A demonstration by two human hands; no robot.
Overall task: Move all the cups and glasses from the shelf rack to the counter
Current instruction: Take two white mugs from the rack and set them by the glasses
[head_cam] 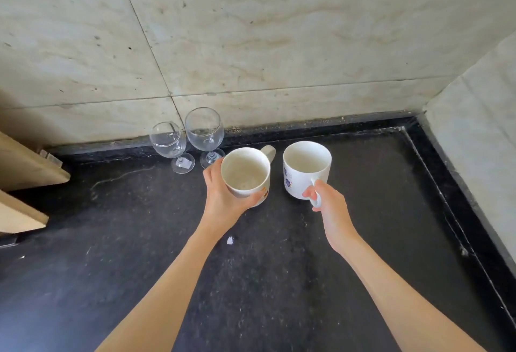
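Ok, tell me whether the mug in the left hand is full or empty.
Empty. The head view looks straight into the left mug, held by the left hand, and shows its bare, faintly stained white bottom with no liquid.

Two wine glasses (pixel 187 140) stand side by side at the back of the surface (pixel 279 268), against the wall (pixel 251 30). Just right of them and nearer sit two mugs: the left mug (pixel 245 175) beside the right mug (pixel 305 168), apart.

Left hand (pixel 220 198) cupping white mug (pixel 245 177), right hand (pixel 332 206) gripping second mug's (pixel 305 170) handle, dark counter (pixel 279 281)
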